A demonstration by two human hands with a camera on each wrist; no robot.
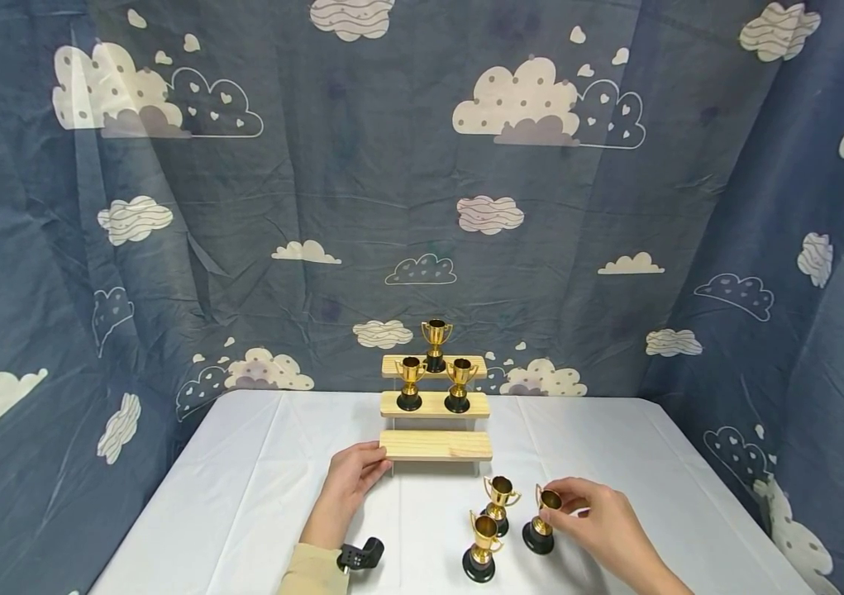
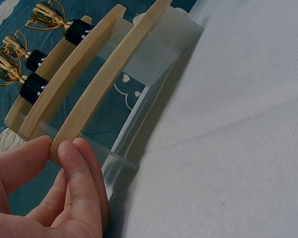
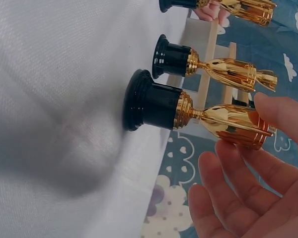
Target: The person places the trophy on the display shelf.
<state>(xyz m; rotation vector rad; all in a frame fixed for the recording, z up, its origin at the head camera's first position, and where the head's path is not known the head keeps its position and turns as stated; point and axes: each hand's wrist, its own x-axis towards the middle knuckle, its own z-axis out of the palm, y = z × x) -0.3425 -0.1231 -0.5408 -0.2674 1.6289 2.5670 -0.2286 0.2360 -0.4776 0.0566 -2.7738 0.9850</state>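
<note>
A three-tier wooden stand (image 1: 436,446) with clear side supports stands on the table. My left hand (image 1: 347,486) pinches the left end of its lowest board between thumb and fingers, also plain in the left wrist view. My right hand (image 1: 602,525) pinches the cup of a small gold trophy (image 3: 161,105) with a black base, thumb on one side and fingers on the other. This trophy is upright, its base at or very near the cloth. To its left stand two more trophies, one nearer (image 1: 479,562) and one farther (image 1: 498,496).
One trophy (image 1: 435,335) stands on the top board; two others, left (image 1: 410,380) and right (image 1: 460,380), stand on the middle board. White cloth covers the table (image 1: 258,496). A dark cloud-patterned curtain (image 1: 377,165) hangs behind and at the sides.
</note>
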